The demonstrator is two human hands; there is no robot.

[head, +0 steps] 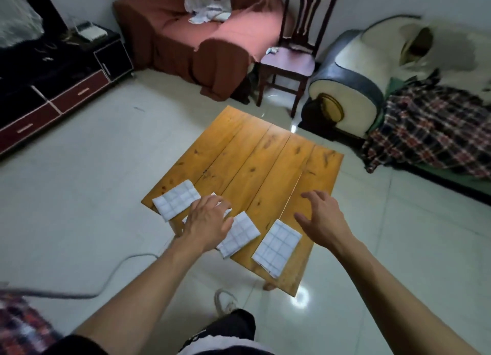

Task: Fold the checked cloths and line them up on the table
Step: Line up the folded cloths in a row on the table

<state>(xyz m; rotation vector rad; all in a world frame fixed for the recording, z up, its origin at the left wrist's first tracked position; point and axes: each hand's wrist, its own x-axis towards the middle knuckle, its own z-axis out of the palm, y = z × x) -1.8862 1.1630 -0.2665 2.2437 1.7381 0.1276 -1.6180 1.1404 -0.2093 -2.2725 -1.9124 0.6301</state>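
Several folded white checked cloths lie in a row along the near edge of a small wooden table [265, 152]. The leftmost cloth [175, 200] is at the table's left corner. My left hand [207, 219] lies flat, palm down, on the second cloth [228, 211], which is almost wholly hidden under it. A third folded cloth [240, 235] sits just right of that hand, and a fourth [277, 244] lies further right. My right hand [321, 216] hovers open above the bare wood right of the fourth cloth, fingers spread and holding nothing.
More crumpled checked cloths [207, 7] lie on a reddish armchair [202, 40] beyond the table. A wooden chair [289, 59] and a sofa with a plaid blanket [430, 126] stand at the back right. A dark low cabinet [53, 83] is at left. A cable [117, 269] runs across the tiled floor.
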